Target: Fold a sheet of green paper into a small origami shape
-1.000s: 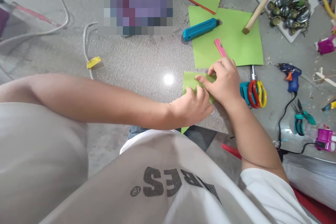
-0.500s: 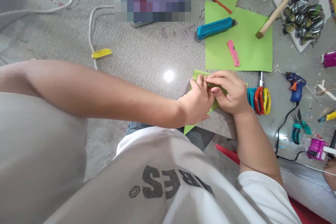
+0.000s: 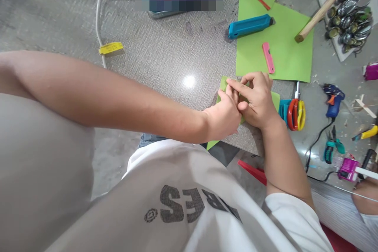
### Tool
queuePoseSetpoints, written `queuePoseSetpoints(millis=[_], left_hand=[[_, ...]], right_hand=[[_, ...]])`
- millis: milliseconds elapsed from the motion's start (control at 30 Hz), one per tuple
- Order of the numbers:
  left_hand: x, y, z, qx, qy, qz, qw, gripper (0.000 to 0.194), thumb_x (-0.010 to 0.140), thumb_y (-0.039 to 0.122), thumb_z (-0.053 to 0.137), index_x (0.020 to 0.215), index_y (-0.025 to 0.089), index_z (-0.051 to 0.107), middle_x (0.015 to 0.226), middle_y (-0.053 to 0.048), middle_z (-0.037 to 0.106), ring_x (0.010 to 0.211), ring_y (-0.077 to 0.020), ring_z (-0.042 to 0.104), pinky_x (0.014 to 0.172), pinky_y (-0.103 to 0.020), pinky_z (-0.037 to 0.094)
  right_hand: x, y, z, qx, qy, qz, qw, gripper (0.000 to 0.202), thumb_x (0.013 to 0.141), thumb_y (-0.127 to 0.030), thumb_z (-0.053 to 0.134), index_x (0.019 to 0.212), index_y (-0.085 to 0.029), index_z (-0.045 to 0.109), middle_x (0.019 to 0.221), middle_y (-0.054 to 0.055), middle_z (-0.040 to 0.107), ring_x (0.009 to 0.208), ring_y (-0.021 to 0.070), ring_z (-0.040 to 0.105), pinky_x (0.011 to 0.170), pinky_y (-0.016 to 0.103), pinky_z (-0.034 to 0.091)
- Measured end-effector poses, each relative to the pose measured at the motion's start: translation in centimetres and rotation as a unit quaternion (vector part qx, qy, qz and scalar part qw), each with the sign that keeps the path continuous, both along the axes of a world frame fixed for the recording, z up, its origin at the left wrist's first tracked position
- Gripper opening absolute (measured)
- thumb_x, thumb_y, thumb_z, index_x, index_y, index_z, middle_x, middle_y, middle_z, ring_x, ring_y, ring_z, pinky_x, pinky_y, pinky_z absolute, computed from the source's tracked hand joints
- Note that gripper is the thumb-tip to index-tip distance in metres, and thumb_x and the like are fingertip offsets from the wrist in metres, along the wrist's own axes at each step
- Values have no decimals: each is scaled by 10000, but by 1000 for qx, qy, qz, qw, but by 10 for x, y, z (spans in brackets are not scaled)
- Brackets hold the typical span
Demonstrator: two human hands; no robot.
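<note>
A folded piece of green paper lies at the table's near edge, mostly covered by both hands, with one corner hanging over the edge. My left hand rests on it, fingers bent and pressing on the paper. From the right, my right hand reaches over with its index finger stretched across the paper beside the left fingertips and its thumb apart. The two hands touch. Just beyond them is a larger green sheet, bearing a blue cutter and a small pink cutter.
Scissors with red and yellow handles stand right of my hands. Farther right are a blue glue gun, pliers, a wooden stick and bottle caps. A white cable runs at the left.
My right index finger has stretched out farther left over the paper, and the right hand has lifted and turned slightly. The view has shifted a little.
</note>
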State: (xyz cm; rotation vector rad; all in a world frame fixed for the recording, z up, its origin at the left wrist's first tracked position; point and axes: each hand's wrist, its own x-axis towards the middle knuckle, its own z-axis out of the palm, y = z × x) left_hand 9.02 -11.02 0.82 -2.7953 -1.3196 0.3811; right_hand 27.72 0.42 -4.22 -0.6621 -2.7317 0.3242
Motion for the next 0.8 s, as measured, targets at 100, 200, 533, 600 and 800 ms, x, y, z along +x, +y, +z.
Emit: queuePoseSetpoints(millis=[100,200,533,600,800], left_hand=[[0,-1,-3,12,-4,-2,1000,804,1300,526,436,1734,-137,575,1731,-476,570,1643,-578,645,1136,-524,743],[1,1,-3,4,-10,0,1000,806,1288,538,490,1735,-126,583,1725,-465,581,1645,-571,642,1156,-524,741],[0,2,4,-44,-58,30,997,731,1264,484,586,1731,-78,620,1781,-408,556,1690,-527,619,1256,-537,702],[-1,1,5,-43,-70,32,996,692,1258,448,612,1735,-53,628,1803,-386,545,1707,-518,601,1285,-549,687],[-3,3,7,-77,-107,47,990,619,1231,394,679,1693,-19,692,1778,-345,592,1732,-523,551,1303,-576,686]], right_hand=[[0,2,1,-6,-29,-9,1000,1112,1116,-1005,92,1562,-333,858,1233,122,624,1139,333,589,1028,573,460],[-1,4,4,-15,-59,-11,998,1151,1090,-1025,55,1593,-356,844,1225,115,597,1148,334,568,1048,580,443],[-5,8,2,-35,-21,-13,999,1118,1066,-1075,126,1533,-392,878,1114,67,570,1063,293,576,1030,546,428],[-6,8,3,-41,-9,-12,999,1091,1071,-1074,159,1511,-395,891,1080,56,562,1036,284,586,1013,539,437],[-12,6,9,-64,-28,-23,997,1118,1044,-1096,161,1498,-394,903,1058,52,541,1036,287,592,1020,554,454]])
